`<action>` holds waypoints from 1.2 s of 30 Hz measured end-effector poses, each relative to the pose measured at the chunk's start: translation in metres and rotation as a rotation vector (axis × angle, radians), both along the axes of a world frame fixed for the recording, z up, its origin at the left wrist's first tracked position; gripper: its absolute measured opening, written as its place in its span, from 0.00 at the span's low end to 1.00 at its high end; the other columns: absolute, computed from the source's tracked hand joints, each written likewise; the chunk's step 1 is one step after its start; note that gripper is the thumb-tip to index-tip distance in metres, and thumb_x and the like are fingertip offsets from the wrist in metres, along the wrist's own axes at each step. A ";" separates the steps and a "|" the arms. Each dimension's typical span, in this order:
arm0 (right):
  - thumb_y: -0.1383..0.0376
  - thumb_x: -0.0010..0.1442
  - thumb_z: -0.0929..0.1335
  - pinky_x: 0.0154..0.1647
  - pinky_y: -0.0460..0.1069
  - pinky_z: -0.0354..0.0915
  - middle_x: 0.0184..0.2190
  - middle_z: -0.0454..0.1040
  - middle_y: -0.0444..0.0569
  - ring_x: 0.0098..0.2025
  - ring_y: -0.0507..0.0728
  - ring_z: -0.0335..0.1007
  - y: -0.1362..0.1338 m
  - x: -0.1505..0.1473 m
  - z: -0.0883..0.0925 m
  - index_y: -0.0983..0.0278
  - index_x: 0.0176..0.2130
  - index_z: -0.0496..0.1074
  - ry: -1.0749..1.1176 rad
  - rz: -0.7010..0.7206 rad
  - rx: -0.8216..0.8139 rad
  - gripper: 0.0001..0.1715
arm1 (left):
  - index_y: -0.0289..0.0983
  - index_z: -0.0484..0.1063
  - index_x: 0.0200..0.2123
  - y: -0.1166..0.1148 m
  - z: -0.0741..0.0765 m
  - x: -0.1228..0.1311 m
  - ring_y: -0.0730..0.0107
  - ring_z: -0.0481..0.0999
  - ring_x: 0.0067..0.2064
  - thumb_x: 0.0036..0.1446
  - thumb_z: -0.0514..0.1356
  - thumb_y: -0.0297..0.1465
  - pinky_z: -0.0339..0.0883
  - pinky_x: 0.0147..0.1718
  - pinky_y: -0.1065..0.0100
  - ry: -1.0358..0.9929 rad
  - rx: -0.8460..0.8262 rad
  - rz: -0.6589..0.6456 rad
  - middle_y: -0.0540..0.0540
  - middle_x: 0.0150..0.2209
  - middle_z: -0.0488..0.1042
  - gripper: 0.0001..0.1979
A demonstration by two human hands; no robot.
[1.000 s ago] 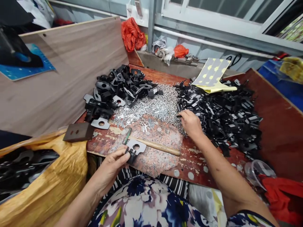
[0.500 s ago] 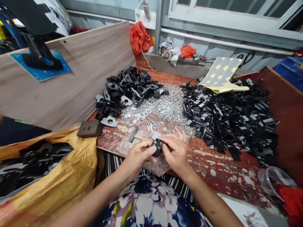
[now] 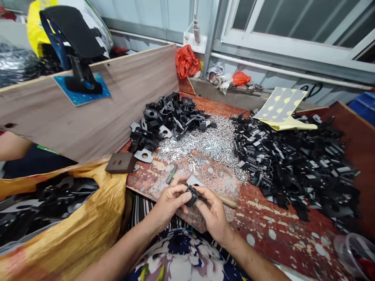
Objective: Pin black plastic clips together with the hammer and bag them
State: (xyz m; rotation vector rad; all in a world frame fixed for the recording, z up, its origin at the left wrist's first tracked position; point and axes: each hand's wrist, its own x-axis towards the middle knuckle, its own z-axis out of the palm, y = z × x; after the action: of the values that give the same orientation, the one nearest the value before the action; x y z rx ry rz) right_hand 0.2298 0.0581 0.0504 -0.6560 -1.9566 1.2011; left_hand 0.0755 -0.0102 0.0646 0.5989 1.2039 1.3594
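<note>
My left hand (image 3: 171, 202) and my right hand (image 3: 214, 214) meet over a pinkish stone slab (image 3: 224, 181). Between their fingertips is a small black plastic clip part (image 3: 191, 196). A flat grey plate (image 3: 193, 181) with a hole shows just beyond it; whether the two are joined I cannot tell. Both hands are closed in a pinch, and the fingers cover part of the piece. Behind them a hammer (image 3: 227, 200) lies across the slab, its green head on the left and its wooden handle emerging on the right.
Loose metal pins (image 3: 202, 138) are heaped beyond the slab. Black parts form a left pile (image 3: 165, 117) and a larger right pile (image 3: 278, 156). A brown block (image 3: 120, 162) sits near a yellow sack (image 3: 114, 195). At far left, a person's arm (image 3: 13, 147) shows below the wooden partition (image 3: 131, 84).
The view has swung, so the bench appears lower and farther right. My hands keep hold of the clip part. More of the hammer handle shows, and another person's arm has appeared at left.
</note>
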 end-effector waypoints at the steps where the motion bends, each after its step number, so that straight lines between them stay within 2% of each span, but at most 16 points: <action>1: 0.65 0.65 0.64 0.48 0.56 0.77 0.46 0.81 0.48 0.47 0.61 0.80 0.002 -0.001 0.001 0.54 0.53 0.74 -0.001 0.046 -0.047 0.19 | 0.35 0.81 0.28 -0.001 0.000 -0.003 0.83 0.71 0.24 0.51 0.71 0.43 0.68 0.22 0.72 0.045 0.008 0.009 0.40 0.64 0.64 0.16; 3: 0.67 0.65 0.63 0.45 0.54 0.77 0.45 0.82 0.48 0.44 0.60 0.81 0.015 -0.004 0.009 0.56 0.52 0.75 -0.030 0.171 -0.075 0.19 | 0.34 0.81 0.28 -0.004 0.000 -0.010 0.81 0.71 0.26 0.53 0.70 0.43 0.69 0.23 0.71 0.111 0.034 0.016 0.40 0.69 0.58 0.16; 5: 0.69 0.64 0.63 0.44 0.51 0.76 0.41 0.83 0.45 0.41 0.57 0.81 0.038 -0.011 0.019 0.57 0.49 0.78 -0.142 0.256 -0.018 0.19 | 0.35 0.81 0.29 -0.009 -0.001 -0.017 0.79 0.69 0.26 0.54 0.69 0.42 0.67 0.24 0.71 0.133 0.042 0.042 0.39 0.63 0.67 0.15; 7: 0.69 0.65 0.63 0.43 0.51 0.74 0.37 0.83 0.45 0.38 0.56 0.79 0.069 -0.024 0.027 0.58 0.46 0.79 -0.317 0.195 0.099 0.17 | 0.35 0.79 0.29 -0.013 -0.004 -0.021 0.77 0.67 0.25 0.54 0.69 0.41 0.64 0.25 0.72 0.125 0.022 0.108 0.43 0.45 0.77 0.14; 9: 0.67 0.67 0.63 0.44 0.53 0.71 0.37 0.82 0.47 0.38 0.56 0.77 0.099 -0.041 0.029 0.59 0.46 0.79 -0.464 0.030 0.227 0.15 | 0.36 0.78 0.29 -0.018 -0.008 -0.023 0.75 0.66 0.26 0.53 0.70 0.40 0.64 0.28 0.72 0.098 -0.012 0.187 0.48 0.32 0.75 0.12; 11: 0.66 0.65 0.66 0.48 0.55 0.67 0.39 0.81 0.50 0.41 0.59 0.75 0.121 -0.059 0.023 0.60 0.45 0.78 -0.542 -0.065 0.310 0.11 | 0.36 0.78 0.30 -0.022 -0.012 -0.024 0.74 0.68 0.27 0.51 0.71 0.39 0.66 0.30 0.71 0.048 -0.035 0.217 0.49 0.30 0.74 0.12; 14: 0.69 0.59 0.70 0.48 0.53 0.63 0.38 0.79 0.51 0.43 0.59 0.72 0.135 -0.074 0.008 0.61 0.36 0.77 -0.605 -0.070 0.383 0.05 | 0.36 0.78 0.31 -0.027 -0.015 -0.022 0.73 0.71 0.29 0.49 0.73 0.40 0.68 0.32 0.70 -0.044 -0.053 0.203 0.49 0.33 0.73 0.14; 17: 0.70 0.60 0.68 0.44 0.51 0.62 0.36 0.76 0.50 0.39 0.57 0.71 0.138 -0.063 0.001 0.62 0.32 0.74 -0.616 -0.078 0.420 0.05 | 0.36 0.78 0.31 -0.030 -0.015 -0.022 0.72 0.71 0.30 0.49 0.73 0.40 0.70 0.31 0.70 -0.079 -0.055 0.201 0.49 0.33 0.72 0.14; 21: 0.68 0.63 0.67 0.36 0.49 0.63 0.29 0.74 0.44 0.31 0.54 0.70 0.147 -0.024 0.001 0.61 0.33 0.72 -0.579 -0.116 0.425 0.06 | 0.35 0.78 0.31 -0.030 -0.016 -0.024 0.73 0.71 0.29 0.50 0.73 0.40 0.69 0.30 0.70 -0.077 -0.059 0.175 0.49 0.32 0.72 0.14; 23: 0.68 0.63 0.68 0.36 0.49 0.64 0.29 0.75 0.43 0.31 0.54 0.71 0.151 -0.006 0.002 0.61 0.33 0.72 -0.557 -0.122 0.434 0.05 | 0.35 0.77 0.31 -0.028 -0.017 -0.023 0.74 0.71 0.28 0.51 0.72 0.40 0.68 0.30 0.71 -0.068 -0.069 0.158 0.50 0.31 0.72 0.14; 27: 0.68 0.64 0.68 0.42 0.53 0.70 0.35 0.79 0.47 0.37 0.57 0.75 0.134 0.011 0.008 0.60 0.39 0.75 -0.499 -0.112 0.491 0.05 | 0.36 0.74 0.29 -0.020 -0.015 -0.016 0.74 0.72 0.26 0.52 0.71 0.42 0.67 0.29 0.71 -0.009 -0.081 0.099 0.51 0.28 0.71 0.16; 30: 0.69 0.68 0.65 0.48 0.56 0.73 0.42 0.81 0.47 0.44 0.57 0.77 0.096 0.011 0.021 0.56 0.50 0.75 -0.361 0.045 0.603 0.14 | 0.36 0.72 0.25 -0.012 -0.011 -0.009 0.72 0.71 0.24 0.51 0.70 0.46 0.68 0.27 0.69 0.065 -0.083 0.046 0.52 0.24 0.67 0.19; 33: 0.72 0.69 0.64 0.47 0.56 0.75 0.43 0.81 0.48 0.44 0.57 0.78 0.054 0.009 0.038 0.55 0.64 0.65 -0.296 0.248 0.711 0.28 | 0.37 0.69 0.22 -0.005 -0.008 -0.004 0.71 0.69 0.22 0.51 0.69 0.49 0.68 0.23 0.68 0.156 -0.061 0.000 0.52 0.22 0.64 0.23; 36: 0.72 0.69 0.63 0.46 0.55 0.77 0.43 0.82 0.50 0.43 0.57 0.78 0.027 0.011 0.046 0.59 0.71 0.54 -0.289 0.309 0.719 0.35 | 0.36 0.69 0.20 -0.003 -0.009 -0.003 0.71 0.67 0.23 0.54 0.66 0.50 0.66 0.22 0.69 0.248 -0.004 -0.007 0.51 0.23 0.64 0.24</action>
State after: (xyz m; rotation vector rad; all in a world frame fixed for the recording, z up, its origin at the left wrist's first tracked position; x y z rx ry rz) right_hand 0.2410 0.0849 0.0969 -0.1535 -2.5882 0.4933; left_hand 0.0722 -0.0136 0.0557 0.7860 1.4003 1.3035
